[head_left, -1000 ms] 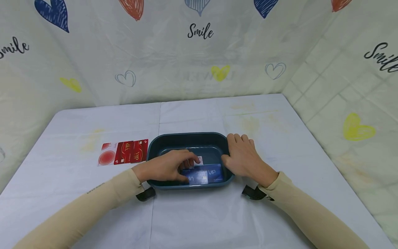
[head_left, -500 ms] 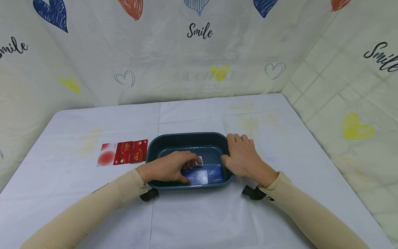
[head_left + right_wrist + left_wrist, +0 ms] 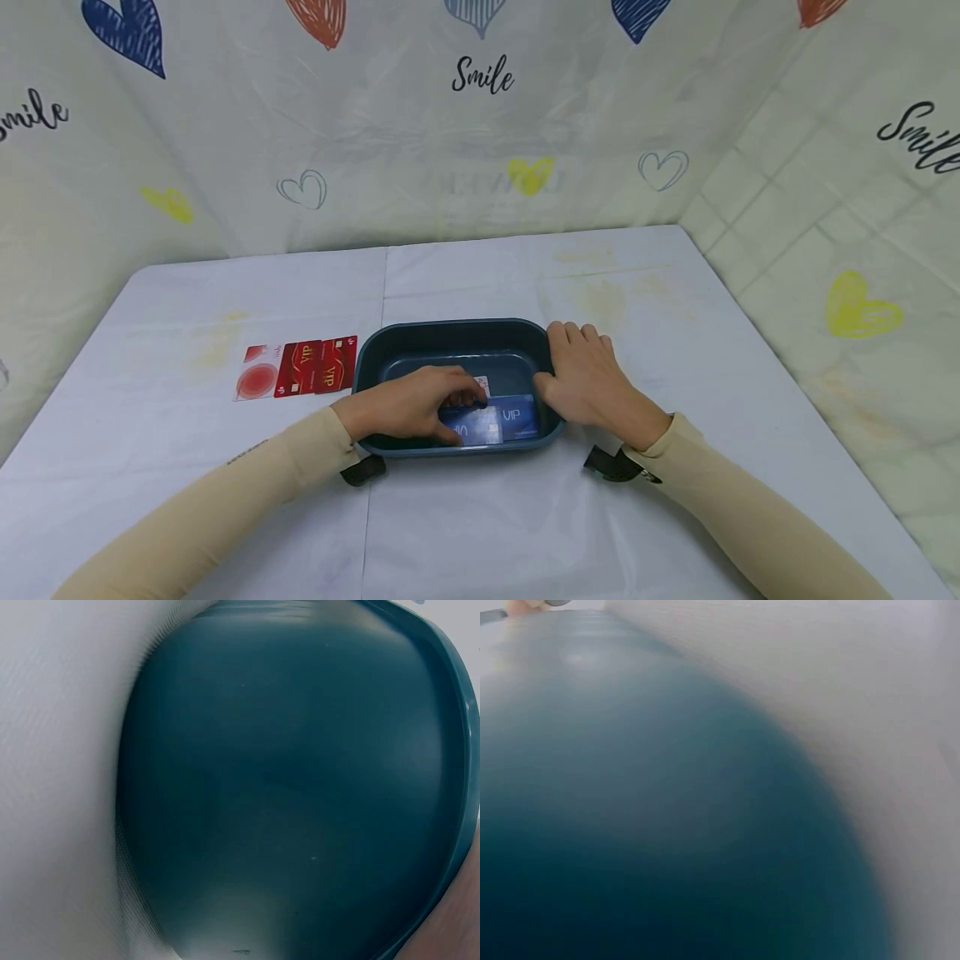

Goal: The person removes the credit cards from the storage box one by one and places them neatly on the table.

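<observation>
A dark blue-green rectangular basin (image 3: 457, 452) stands in the middle of the table in the head view. My left hand (image 3: 412, 404) reaches over its left side, thumb and curled fingers spanning a blue VIP card (image 3: 480, 427) on the basin floor. Another blue VIP card (image 3: 519, 417) lies right beside it. Behind them a small white-and-red printed piece (image 3: 482, 385) is partly covered by my fingers. My right hand (image 3: 588, 379) grips the basin's right rim, thumb on the inner side. Both wrist views are filled mostly by the basin's outer wall (image 3: 667, 750).
Left of the basin lie two red VIP cards (image 3: 316, 367) edge to edge and a pale card with a red circle (image 3: 257, 380). A white cloth (image 3: 465, 517) covers the table. Printed curtains (image 3: 390, 125) hang behind and to the right.
My left hand has shifted slightly right over the blue cards, its fingertips coming lower at the card's far edge. My right hand and the basin stay in place.
</observation>
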A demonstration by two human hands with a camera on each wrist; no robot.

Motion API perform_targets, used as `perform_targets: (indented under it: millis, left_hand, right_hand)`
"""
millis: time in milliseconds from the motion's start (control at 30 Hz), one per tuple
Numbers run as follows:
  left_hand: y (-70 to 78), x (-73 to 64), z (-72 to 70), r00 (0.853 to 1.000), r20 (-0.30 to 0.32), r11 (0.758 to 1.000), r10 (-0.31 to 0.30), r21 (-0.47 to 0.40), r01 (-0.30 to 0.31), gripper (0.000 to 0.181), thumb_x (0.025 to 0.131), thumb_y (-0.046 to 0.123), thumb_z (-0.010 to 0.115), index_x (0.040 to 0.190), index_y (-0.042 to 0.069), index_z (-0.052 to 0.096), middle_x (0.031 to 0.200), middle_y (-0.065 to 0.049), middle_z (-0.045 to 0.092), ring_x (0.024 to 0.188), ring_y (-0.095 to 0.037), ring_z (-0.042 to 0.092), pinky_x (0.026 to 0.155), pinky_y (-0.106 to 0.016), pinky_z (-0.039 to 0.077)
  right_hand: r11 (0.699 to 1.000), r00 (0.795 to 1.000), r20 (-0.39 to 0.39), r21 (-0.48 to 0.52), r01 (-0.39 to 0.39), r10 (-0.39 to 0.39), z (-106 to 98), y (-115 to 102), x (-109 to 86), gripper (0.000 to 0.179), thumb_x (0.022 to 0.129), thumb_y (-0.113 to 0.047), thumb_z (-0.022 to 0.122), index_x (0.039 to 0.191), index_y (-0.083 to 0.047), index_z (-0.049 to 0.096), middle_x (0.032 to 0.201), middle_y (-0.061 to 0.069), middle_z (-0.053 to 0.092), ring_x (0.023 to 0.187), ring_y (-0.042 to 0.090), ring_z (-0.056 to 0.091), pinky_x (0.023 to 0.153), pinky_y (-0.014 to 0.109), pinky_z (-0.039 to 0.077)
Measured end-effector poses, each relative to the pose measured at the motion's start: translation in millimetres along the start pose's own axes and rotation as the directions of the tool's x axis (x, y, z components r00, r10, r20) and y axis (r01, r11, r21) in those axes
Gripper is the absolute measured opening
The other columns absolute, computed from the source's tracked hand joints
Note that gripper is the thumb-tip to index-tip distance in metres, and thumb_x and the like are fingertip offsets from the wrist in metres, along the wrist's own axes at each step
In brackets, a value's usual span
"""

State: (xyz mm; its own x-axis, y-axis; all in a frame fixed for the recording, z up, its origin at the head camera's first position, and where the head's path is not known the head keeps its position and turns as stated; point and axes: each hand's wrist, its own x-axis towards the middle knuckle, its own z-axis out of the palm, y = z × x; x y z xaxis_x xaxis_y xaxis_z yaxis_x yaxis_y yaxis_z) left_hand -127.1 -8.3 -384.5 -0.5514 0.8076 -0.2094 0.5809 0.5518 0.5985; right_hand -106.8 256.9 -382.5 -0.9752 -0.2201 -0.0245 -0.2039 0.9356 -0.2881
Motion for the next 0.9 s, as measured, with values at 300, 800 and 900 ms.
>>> perform_targets:
  millis: [300,800,900]
  left_hand:
    - [1.7,1.7,0.3,1.0,0.017,1.0,-0.023,0.007,0.022,0.053,0.088,0.022,0.083,0.137,0.013,0.064,0.13,-0.005,0.064,0.116,-0.018,0.065,0.106,-0.037,0.056]
    - [0.5,0.9,0.3,0.999,0.045,1.0,-0.023,0.019,0.022,0.053,0.089,0.023,0.082,0.139,0.016,0.063,0.132,-0.005,0.062,0.12,-0.019,0.063,0.108,-0.039,0.055]
    - [0.7,1.1,0.5,0.999,0.05,1.0,-0.02,0.02,0.019,0.054,0.09,0.023,0.082,0.14,0.017,0.062,0.134,-0.006,0.062,0.12,-0.019,0.062,0.109,-0.039,0.054]
  right_hand:
    - [1.0,1.0,-0.005,0.003,0.002,-0.002,0.6,0.6,0.4,0.027,0.09,-0.024,0.052,0.106,-0.004,0.048,0.093,0.01,0.049,0.087,0.03,0.039,0.075,0.038,0.026]
    - [1.0,1.0,0.009,0.001,-0.005,0.005,0.6,0.4,0.7,0.029,0.091,-0.025,0.052,0.11,-0.003,0.048,0.097,0.011,0.051,0.09,0.031,0.04,0.077,0.04,0.028]
    - [1.0,1.0,0.008,0.0,-0.006,0.006,0.1,0.0,0.4,0.029,0.091,-0.026,0.052,0.109,-0.003,0.048,0.097,0.011,0.051,0.09,0.031,0.04,0.077,0.04,0.029]
